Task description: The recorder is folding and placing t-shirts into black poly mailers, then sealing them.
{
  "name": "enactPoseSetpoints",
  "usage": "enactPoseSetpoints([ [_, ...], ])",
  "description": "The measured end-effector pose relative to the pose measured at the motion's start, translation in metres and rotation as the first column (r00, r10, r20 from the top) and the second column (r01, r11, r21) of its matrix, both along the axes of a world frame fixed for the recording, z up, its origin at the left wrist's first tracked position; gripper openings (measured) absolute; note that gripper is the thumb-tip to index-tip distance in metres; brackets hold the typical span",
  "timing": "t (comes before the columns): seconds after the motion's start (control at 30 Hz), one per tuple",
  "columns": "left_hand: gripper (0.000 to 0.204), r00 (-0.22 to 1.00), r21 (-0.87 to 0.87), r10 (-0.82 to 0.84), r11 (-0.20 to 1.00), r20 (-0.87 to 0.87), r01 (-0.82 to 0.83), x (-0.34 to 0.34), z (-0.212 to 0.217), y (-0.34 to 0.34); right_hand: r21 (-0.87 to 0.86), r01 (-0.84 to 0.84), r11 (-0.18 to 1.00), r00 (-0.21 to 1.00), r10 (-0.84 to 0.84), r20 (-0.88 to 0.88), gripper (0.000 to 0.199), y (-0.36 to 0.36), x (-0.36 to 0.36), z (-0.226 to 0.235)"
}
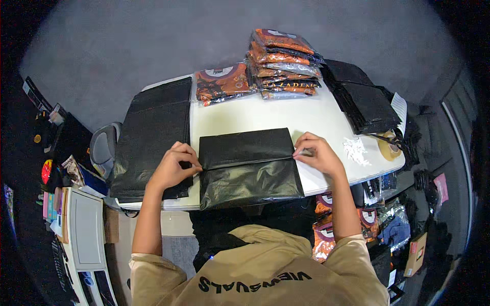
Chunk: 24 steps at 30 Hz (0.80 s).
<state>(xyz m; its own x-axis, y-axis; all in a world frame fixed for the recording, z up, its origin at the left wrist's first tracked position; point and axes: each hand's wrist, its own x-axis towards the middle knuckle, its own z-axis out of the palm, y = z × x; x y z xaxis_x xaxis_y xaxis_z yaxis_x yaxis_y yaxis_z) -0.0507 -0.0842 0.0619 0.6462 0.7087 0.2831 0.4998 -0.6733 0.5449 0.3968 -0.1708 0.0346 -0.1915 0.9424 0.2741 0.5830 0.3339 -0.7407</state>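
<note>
A black plastic bag (pixel 250 183) lies flat in front of me at the near edge of the white table (pixel 224 117). Its upper part is folded over, leaving a crease across the middle. My left hand (pixel 178 162) pinches the bag's left edge close to that crease. On the opposite edge, my right hand (pixel 317 153) has thumb and forefinger pressed together at the same height. Beside my left hand is a broad stack of black plastic bags (pixel 153 132).
Orange printed packets in clear film (pixel 286 66) are piled at the back, with another packet (pixel 222 84) beside them. Black bags (pixel 362 97), small white slips (pixel 356 151) and a tape roll (pixel 390 148) lie on the right. A white cabinet (pixel 86 229) stands lower left.
</note>
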Motion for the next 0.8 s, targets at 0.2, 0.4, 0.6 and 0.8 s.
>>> enactPoseSetpoints([
  [0.2, 0.010, 0.999, -0.031, -0.040, 0.999, -0.008, 0.040, -0.002, 0.005, 0.011, -0.069, -0.158, 0.985, 0.987, 0.160, 0.023, 0.015, 0.017, 0.004, 0.012],
  [0.4, 0.022, 0.994, -0.043, 0.106, 0.994, 0.026, -0.105, 0.025, -0.001, 0.081, -0.059, -0.035, 0.998, 0.999, 0.035, -0.011, 0.021, 0.097, 0.010, 0.011],
  [0.6, 0.036, 0.971, -0.398, 0.010, 0.911, -0.240, -0.108, 0.060, 0.002, 0.125, -0.457, -0.141, 0.878, 0.976, 0.201, 0.087, 0.038, 0.151, 0.006, -0.006],
  [0.8, 0.034, 0.865, -0.470, -0.193, 0.881, -0.463, -0.055, 0.061, 0.000, 0.147, -0.478, -0.087, 0.874, 0.878, 0.294, 0.378, 0.049, 0.156, -0.001, 0.007],
])
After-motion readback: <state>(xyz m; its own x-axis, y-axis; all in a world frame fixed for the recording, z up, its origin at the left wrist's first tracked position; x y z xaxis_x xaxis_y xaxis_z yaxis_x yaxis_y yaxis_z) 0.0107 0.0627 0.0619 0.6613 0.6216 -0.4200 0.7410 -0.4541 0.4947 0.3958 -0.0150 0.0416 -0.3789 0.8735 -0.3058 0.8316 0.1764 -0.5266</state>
